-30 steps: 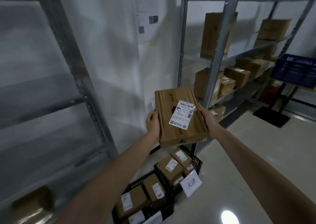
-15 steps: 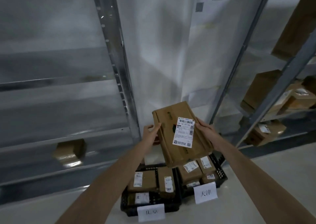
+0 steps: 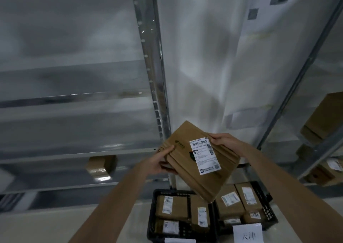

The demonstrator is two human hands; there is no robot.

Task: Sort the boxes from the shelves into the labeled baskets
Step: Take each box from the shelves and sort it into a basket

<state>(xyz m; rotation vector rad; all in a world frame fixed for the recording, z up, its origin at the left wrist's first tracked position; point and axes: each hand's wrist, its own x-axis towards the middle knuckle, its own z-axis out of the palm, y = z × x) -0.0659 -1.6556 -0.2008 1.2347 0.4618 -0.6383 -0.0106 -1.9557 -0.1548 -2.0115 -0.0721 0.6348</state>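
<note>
**Flat parcel held in both hands above two floor baskets**

The left hand (image 3: 159, 164) grips the flat cardboard parcel (image 3: 187, 176) at its left edge, thumb on top. The right hand (image 3: 225, 142) clasps the far right edge, fingers curled over it. The parcel tilts, shipping label (image 3: 204, 155) up, and its low corner hangs above the seam between two black baskets. The left basket (image 3: 151, 215) and the right basket (image 3: 267, 211) touch, both packed with labelled boxes (image 3: 171, 205). A card reading 天津 (image 3: 247, 233) fronts the right one. Bare floor (image 3: 92, 224) lies to the left. Beyond, a steel shelf upright (image 3: 152, 66) rises, and a small box (image 3: 101, 165) sits on a low shelf.
</note>
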